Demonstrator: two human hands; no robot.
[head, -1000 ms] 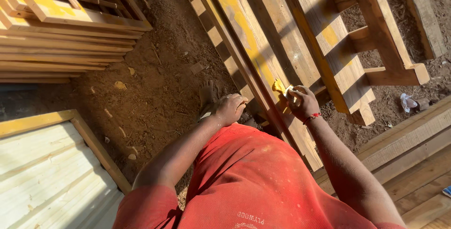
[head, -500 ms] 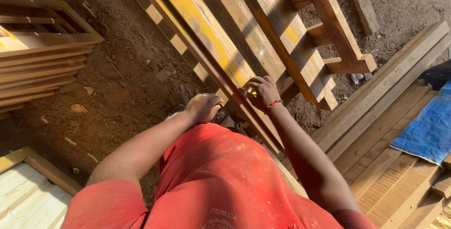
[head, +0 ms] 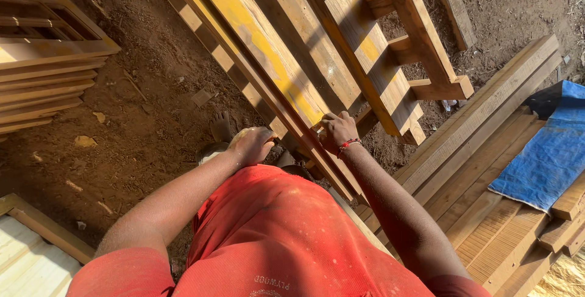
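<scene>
Our right hand (head: 339, 129) rests on the yellow-smeared wooden frame (head: 286, 71), fingers curled together against its edge. Our left hand (head: 251, 144), beside it, is loosely fisted; contents unclear.

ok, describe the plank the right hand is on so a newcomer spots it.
Start at the wooden frame slanting across the dirt. The right hand rests on its near end, on the plank smeared with yellow filler; the neighbouring boards are mostly bare.
</scene>
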